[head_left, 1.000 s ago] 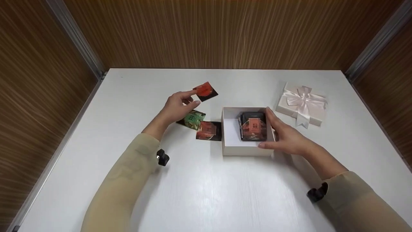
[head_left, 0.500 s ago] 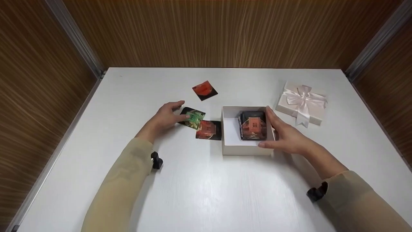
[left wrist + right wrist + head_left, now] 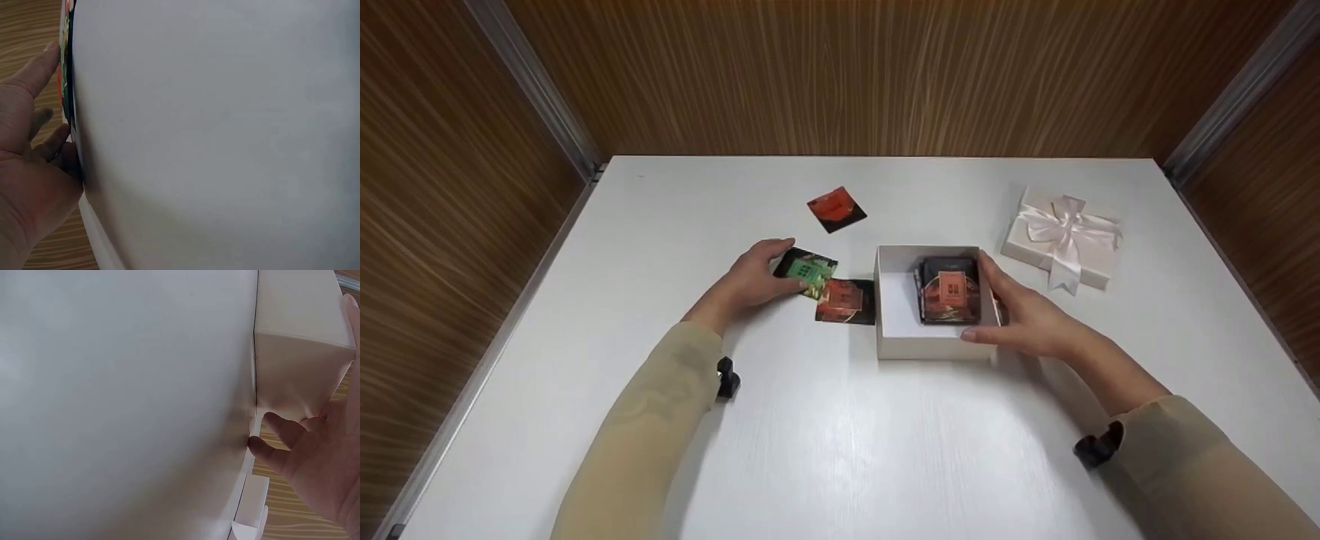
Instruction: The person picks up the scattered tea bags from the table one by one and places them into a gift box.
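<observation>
My left hand (image 3: 752,279) touches a green and black sachet (image 3: 805,270) lying flat on the table, its thumb at the near edge and its forefinger by the far corner. In the left wrist view, the thumb reaches the sachet's edge. A red and black sachet (image 3: 846,301) overlaps its corner and lies against an open white box (image 3: 934,348). My right hand (image 3: 1027,319) holds the box by its right side, thumb at the front corner and fingertips at the back one. A stack of dark sachets (image 3: 950,292) sits in the box's right half.
Another red and black sachet (image 3: 837,209) lies farther back on the white table (image 3: 825,435). At the back right is a pale box lid (image 3: 1061,238) with a satin bow. Wood-grain panels (image 3: 840,75) enclose the table's back and sides.
My left hand has left the farther red sachet and come down and left to the green one, then slightly right along it. The right hand and the box stay put.
</observation>
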